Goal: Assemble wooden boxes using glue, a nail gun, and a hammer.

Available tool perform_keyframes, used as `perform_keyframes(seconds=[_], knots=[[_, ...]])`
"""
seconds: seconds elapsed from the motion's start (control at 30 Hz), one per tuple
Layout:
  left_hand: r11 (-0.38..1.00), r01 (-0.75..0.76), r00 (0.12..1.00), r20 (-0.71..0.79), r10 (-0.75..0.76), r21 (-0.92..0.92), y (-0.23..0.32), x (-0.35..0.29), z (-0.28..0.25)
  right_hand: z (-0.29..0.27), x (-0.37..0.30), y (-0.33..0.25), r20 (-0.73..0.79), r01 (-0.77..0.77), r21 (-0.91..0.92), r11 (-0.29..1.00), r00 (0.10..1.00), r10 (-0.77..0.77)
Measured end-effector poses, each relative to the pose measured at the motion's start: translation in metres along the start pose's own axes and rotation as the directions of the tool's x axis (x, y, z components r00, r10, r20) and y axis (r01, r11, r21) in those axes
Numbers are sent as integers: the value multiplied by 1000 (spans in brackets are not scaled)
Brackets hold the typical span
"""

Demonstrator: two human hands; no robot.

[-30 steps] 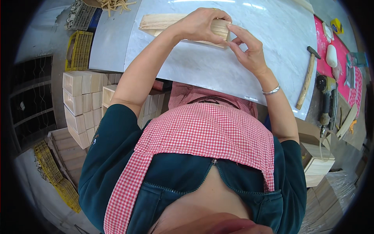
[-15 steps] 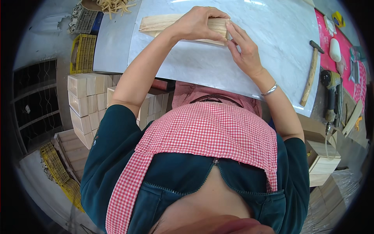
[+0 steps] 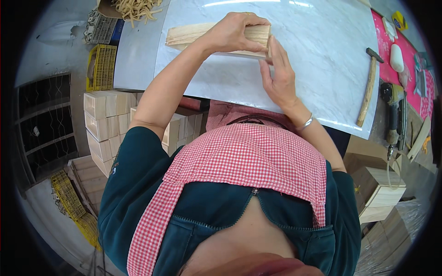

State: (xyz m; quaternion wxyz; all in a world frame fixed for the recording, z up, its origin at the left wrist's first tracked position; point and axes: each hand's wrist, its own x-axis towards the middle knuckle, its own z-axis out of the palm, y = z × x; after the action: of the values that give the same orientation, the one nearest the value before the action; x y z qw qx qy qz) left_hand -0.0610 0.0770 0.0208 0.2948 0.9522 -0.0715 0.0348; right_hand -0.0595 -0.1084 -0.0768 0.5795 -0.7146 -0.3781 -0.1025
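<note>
A long pale wooden box-like piece [image 3: 189, 34] lies on the white marbled tabletop [image 3: 322, 69], toward its far side. Across the right part of it reaches my left hand [image 3: 232, 33], its fingers on the far side and its thumb on the near side, gripping it. Against the right end of the piece rests my right hand [image 3: 279, 73], with fingers straight and the thumb apart. Nothing shows in that hand. My left hand hides the middle of the piece.
A hammer [image 3: 369, 87] lies along the table's right edge, beside a power tool [image 3: 392, 110]. Curly strips [image 3: 136, 10] lie at the far left, above a yellow crate [image 3: 101, 68]. Wooden boxes [image 3: 103, 122] are stacked below left, and others [image 3: 384, 195] stand at right.
My right hand has moved nearer and slightly left, its fingers straightening from a bend into a flat pose at the piece's end. My left hand keeps its grip.
</note>
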Motion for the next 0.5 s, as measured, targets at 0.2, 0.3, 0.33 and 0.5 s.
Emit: perform_keyframes(seconds=[0.2,0.3,0.33,0.5], knots=[[1000,30,1000,8,-30,7,-1,-1,-1,0,-8,-13,-28,-20,81,996,999,22],[1000,19,999,32,-19,-8,-1,0,-3,0,-6,-14,-26,-53,141,989,998,57],[1000,20,999,31,-20,-8,-1,0,-3,0,-6,-14,-24,-52,142,989,998,56],[1000,-5,1000,15,5,2,0,-1,-2,-2,-7,-16,2,-119,177,977,993,121]])
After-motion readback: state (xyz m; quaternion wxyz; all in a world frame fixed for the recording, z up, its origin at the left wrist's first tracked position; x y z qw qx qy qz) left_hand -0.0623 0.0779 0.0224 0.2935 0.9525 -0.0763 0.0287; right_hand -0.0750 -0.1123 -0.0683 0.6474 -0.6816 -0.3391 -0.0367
